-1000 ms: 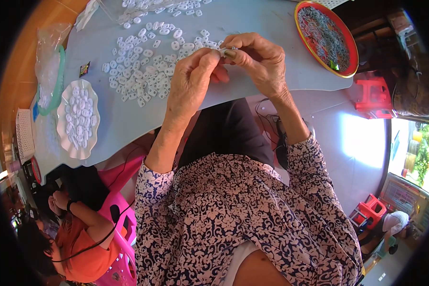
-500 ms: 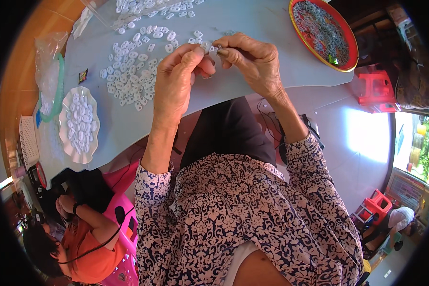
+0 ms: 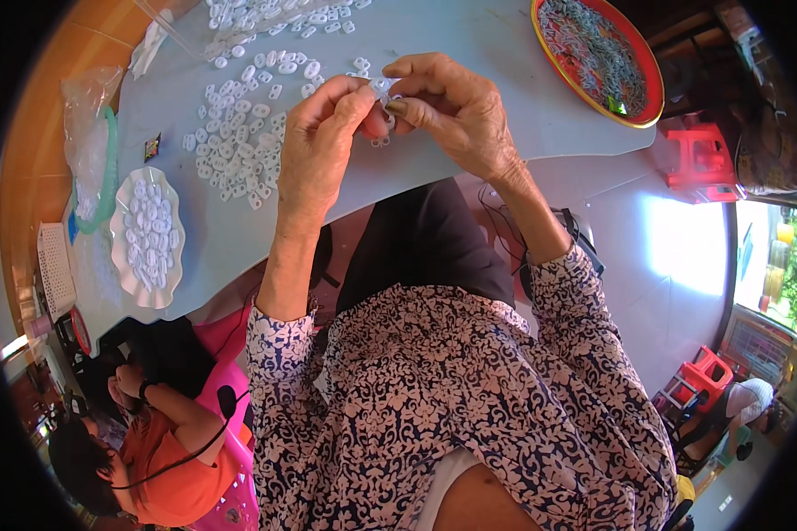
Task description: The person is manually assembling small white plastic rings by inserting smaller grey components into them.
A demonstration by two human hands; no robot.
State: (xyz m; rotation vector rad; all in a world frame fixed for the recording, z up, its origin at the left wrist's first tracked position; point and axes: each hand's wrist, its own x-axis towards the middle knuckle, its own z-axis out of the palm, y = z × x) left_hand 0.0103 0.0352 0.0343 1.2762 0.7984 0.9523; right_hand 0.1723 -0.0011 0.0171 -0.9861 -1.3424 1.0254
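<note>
Close together above the table's near edge, both hands work on a small white plastic piece (image 3: 382,86). My left hand (image 3: 325,133) pinches it between thumb and fingers. From the other side, my right hand (image 3: 456,111) has thumb and forefinger closed at the same piece; whether a tiny part sits in that pinch I cannot make out. More pale pieces peek out below the left fingertips. Left of my hands spreads a loose pile of small white oval plastic pieces with holes (image 3: 239,146). A scalloped white dish (image 3: 178,232) at the left holds similar white pieces.
A round red tray (image 3: 659,99) of small grey metal-like parts stands at the far right of the pale table (image 3: 549,115). Clear plastic bags (image 3: 88,133) hang at the left edge. One person in orange (image 3: 181,469) sits lower left; another bends lower right near red stools (image 3: 707,376).
My right fingers have come in closer to the left ones, and the right thumb now meets the white piece. The view has shifted slightly.
</note>
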